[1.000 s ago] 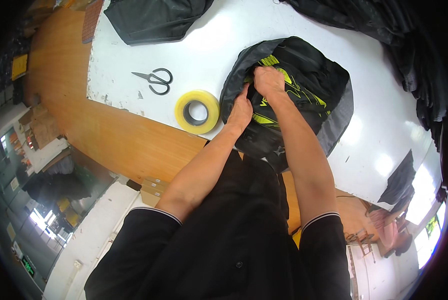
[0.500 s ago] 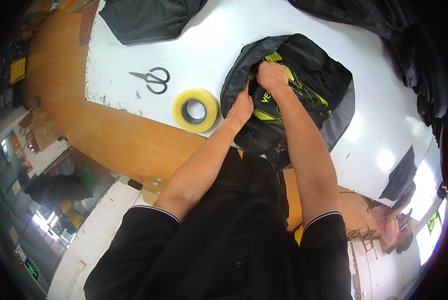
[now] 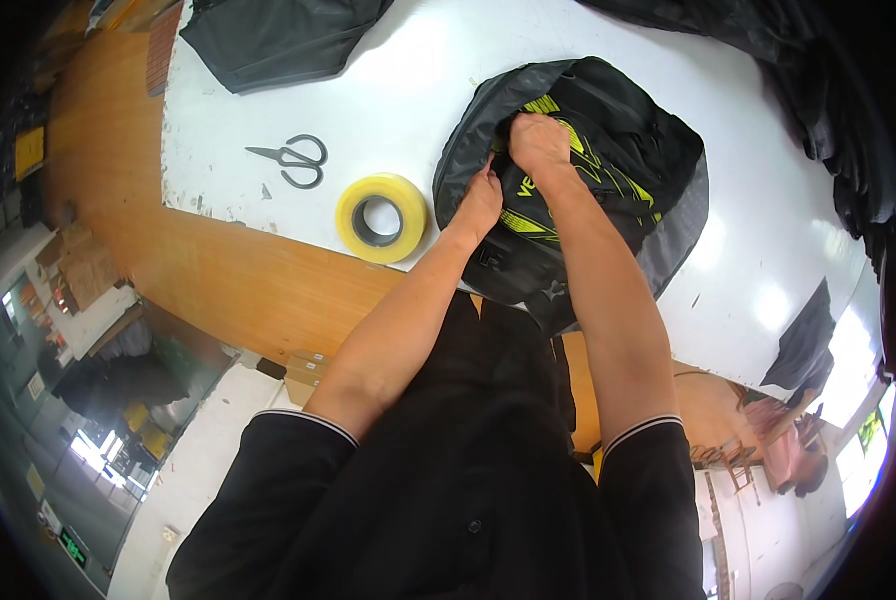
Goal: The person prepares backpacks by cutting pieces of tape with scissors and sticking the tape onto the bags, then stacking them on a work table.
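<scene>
A black bag (image 3: 658,150) with bright yellow-green patterns and a grey lining lies opened on the white table (image 3: 728,290). My right hand (image 3: 540,145) is curled inside it over the patterned panel; whatever its fingertips hold is hidden. Just below and to the left, my left hand (image 3: 479,202) pinches the bag near the inner side of its folded grey edge. A roll of yellowish tape (image 3: 381,185) lies flat beside the bag, and black-handled scissors (image 3: 293,160) rest farther left.
Dark folded fabric (image 3: 278,30) lies at the back left, a dark pile (image 3: 818,120) along the right edge, and a dark scrap (image 3: 803,340) at front right. A wooden surface (image 3: 218,260) borders the table's left. Another person in pink (image 3: 788,445) is at far right.
Both hands stay in the bag with only slight shifts. The tape, scissors and left-hand fabric appear a little farther left as the view shifts. The other person has moved slightly.
</scene>
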The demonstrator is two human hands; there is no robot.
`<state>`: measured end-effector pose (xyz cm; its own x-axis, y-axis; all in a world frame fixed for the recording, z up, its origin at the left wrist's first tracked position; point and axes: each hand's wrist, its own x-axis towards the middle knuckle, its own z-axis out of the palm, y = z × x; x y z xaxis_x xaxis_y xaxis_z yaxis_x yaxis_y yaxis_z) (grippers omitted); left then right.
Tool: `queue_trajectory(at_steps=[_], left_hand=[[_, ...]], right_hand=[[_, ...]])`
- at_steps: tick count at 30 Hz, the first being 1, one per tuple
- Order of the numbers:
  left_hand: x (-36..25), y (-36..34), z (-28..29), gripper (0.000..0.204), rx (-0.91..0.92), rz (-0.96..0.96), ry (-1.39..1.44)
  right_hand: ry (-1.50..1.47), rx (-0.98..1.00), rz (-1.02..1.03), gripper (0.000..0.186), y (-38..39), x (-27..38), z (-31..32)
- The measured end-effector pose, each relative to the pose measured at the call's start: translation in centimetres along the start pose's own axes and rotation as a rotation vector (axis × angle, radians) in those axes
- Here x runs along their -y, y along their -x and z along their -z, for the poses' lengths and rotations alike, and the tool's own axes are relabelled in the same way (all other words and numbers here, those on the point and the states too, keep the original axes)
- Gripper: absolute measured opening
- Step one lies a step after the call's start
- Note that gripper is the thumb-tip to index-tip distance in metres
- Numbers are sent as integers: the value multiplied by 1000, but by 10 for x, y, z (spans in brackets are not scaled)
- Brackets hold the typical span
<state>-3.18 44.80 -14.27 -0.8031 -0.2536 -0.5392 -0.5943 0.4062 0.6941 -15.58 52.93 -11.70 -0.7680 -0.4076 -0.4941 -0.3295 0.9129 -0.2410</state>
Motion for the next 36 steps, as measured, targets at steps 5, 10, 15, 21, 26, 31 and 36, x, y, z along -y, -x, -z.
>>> queue_trajectory(at_steps=[5,10,15,21,26,31,36], left_hand=[[14,-36,-11,58,120,356,86],[-2,-55,-18,63,74,535,68],[21,-74,-19,90,71,662,206],[34,-69,-18,62,-55,395,127],[2,-64,-7,60,-4,463,16],[-31,-52,7,60,-29,617,-11],[-42,-43,19,63,-14,553,114]], right_hand=[[-1,15,-61,22,-1,1,1],[-79,-68,-51,19,-1,-12,-5],[-169,-119,-33,18,0,-12,-10],[-111,-315,395,21,21,-22,-17],[217,-231,535,32,30,-29,-14],[336,-211,500,32,36,-26,-14],[496,-69,466,28,43,-20,-7]])
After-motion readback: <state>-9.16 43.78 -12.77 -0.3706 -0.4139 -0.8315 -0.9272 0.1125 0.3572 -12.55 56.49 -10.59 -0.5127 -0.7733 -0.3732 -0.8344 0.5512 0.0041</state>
